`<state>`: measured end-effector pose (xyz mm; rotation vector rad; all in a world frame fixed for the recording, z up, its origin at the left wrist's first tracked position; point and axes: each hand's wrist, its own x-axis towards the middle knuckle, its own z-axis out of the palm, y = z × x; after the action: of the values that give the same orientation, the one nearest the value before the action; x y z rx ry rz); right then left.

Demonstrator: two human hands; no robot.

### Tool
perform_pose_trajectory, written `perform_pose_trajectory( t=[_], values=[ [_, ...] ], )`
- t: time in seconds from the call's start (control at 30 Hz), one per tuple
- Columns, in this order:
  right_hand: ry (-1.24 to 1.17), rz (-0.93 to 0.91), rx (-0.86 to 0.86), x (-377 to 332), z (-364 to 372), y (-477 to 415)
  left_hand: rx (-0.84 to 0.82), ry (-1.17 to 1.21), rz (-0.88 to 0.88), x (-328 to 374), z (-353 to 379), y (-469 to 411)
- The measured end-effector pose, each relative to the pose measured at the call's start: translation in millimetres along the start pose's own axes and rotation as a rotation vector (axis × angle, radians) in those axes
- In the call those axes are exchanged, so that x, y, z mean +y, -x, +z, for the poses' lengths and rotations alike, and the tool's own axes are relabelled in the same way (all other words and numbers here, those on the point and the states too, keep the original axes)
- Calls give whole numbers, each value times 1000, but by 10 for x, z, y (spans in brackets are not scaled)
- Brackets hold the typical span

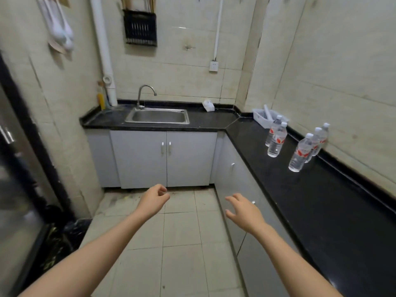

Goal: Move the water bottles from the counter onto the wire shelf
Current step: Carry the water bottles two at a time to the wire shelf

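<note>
while clear plastic bottles (276, 142) stand on glossy black counter (321, 200), left hand (153, 199) loosely curled, seemingly empty, right hand (244, 211) fingers splayed

The black L-shaped table (317, 202) carries 5 upright water bottles (277, 140) on its right run, a white basket (262, 117) in the corner, and an inset steel sink (157, 116), white box (208, 105) and yellow bottle (101, 99) along its far run.

You see 5 water bottles (277, 142), 1 sink (157, 117), 1 faucet (147, 87), 1 white basket (260, 117), 1 wall socket (213, 66), 1 black wall rack (140, 28).
</note>
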<state>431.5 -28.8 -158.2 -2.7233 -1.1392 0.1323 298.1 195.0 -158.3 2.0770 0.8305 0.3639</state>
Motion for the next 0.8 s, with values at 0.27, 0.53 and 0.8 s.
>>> perform_pose_trajectory(
  t=[0.27,0.53,0.8],
  values=[
    [91,25,-37,-276,210,-662,-79,40,14,-307,-108,-790],
    [170,34,-96,26,307,-1412,-195,76,16,-238,380,-1596],
    [257,-47,-38,578,311,-2685,-209,50,36,128,702,-2855]
  ],
)
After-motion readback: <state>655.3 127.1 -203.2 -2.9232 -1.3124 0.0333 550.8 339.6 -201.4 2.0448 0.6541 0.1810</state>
